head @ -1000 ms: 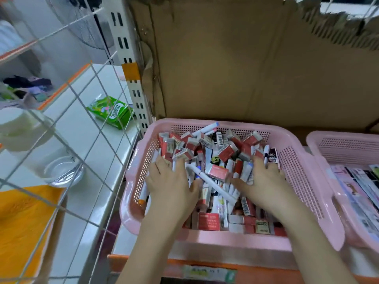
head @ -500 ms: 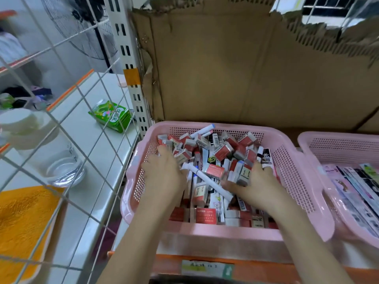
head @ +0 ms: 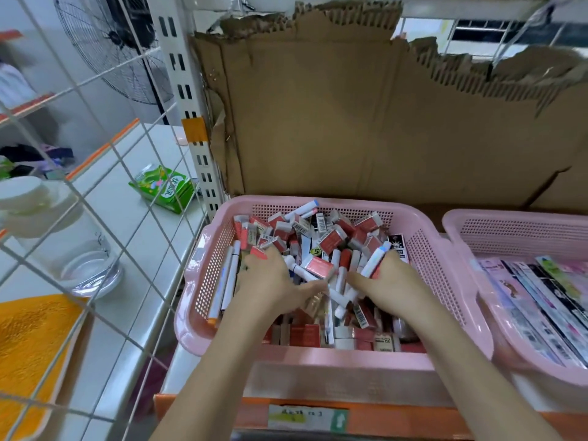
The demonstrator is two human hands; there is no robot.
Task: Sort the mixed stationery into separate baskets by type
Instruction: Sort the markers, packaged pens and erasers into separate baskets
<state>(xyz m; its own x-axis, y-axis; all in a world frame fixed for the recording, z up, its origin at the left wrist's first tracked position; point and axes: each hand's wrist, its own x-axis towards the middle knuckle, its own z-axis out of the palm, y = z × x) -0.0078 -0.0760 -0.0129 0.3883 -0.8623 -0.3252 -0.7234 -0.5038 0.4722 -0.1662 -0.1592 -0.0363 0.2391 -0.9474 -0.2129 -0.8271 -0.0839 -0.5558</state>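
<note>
Inside the perforated pink plastic basket (head: pixel 423 256) at centre, the left hand (head: pixel 270 281) pressed curled fingers into mixed red-and-white boxes (head: pixel 318 265) while the right hand (head: pixel 388 281) gripped a white blue-capped marker (head: pixel 377 257), apparently separating types; a second pink basket (head: pixel 509 230) of flat packets stood just right.

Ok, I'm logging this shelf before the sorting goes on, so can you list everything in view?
Pink basket: one, pink, centre of the shelf, holds the mixed stationery.
Small boxes: many, red and white, piled in that basket.
Pens: several, white, along its left wall and in the pile.
Second basket: one, pink, at the right, holds flat packets.
Cardboard sheet: one, brown, torn top, behind the baskets.
Green packet: one, on the white tiled counter at left.
Glass jar: one, clear, white lid, left.
Fan: one, dark, top left.
Left hand: in the pile, grip hidden.
Right hand: holds a white pen.
</note>
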